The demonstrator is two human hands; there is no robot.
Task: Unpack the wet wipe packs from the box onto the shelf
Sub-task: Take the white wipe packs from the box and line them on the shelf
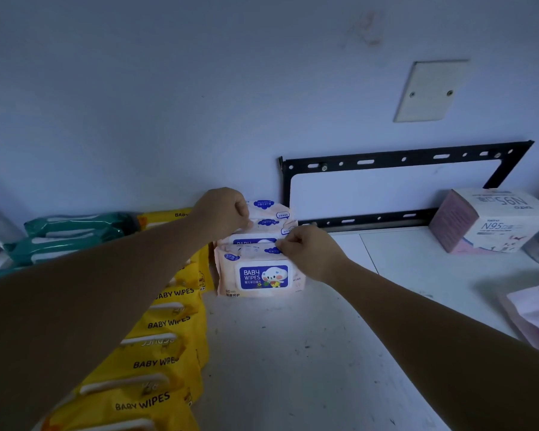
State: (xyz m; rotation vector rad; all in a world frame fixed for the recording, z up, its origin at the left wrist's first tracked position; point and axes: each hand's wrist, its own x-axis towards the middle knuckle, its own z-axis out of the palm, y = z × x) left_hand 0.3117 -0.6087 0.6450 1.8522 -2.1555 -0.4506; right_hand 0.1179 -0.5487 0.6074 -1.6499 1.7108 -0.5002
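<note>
Pale wall (199,104) and a white, scuffed shelf (293,353) fill the view. At the far left, green packs (72,234) are stacked against the wall. Beside them a row of yellow packs (165,325) runs toward the camera, each printed "BABY WIPES".

The left arm is stretched forward over the yellow row. The left hand (221,209) is curled, knuckles up, and its grip is closed on the top edge of the rear pink wet wipe packs (262,275). These packs stand upright in a short row on the shelf near the wall, just beside the yellow ones. On the front pack a blue label reading "BABY WIPES" and a cartoon animal can be seen.

The right arm is reached in from the lower right. The right hand (308,253) is curled, and the upper right edge of the front packs is pinched in its grip.

A black metal bracket (395,158) is fixed to the wall, with a blank wall plate (430,91) above it. Farther right, a box (495,222) marked "N95" is set on the shelf, and a pink pouch (535,312) lies at the right edge.
</note>
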